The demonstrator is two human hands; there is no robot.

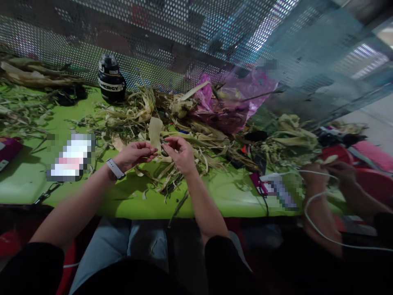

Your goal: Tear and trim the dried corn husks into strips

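Observation:
A pale strip of corn husk [156, 130] stands upright between my two hands, just above the green table. My left hand [135, 155], with a light-banded watch on its wrist, pinches the lower end of the strip. From the other side, the fingers of my right hand [181, 153] close at its lower right edge. Something small and dark shows by the right fingertips; I cannot make out what it is. Below both hands lies a heap of torn husk scraps [167, 176], and more dry husks [147, 102] are piled behind them.
A black bottle [112, 82] stands at the back, near a perforated metal screen [172, 45]. A pink plastic bag [227, 106] lies behind the husks. Blurred-out phones [72, 157] rest on the green table [129, 205]. At right, a co-worker's hands [319, 174] work beside a white cable [310, 198].

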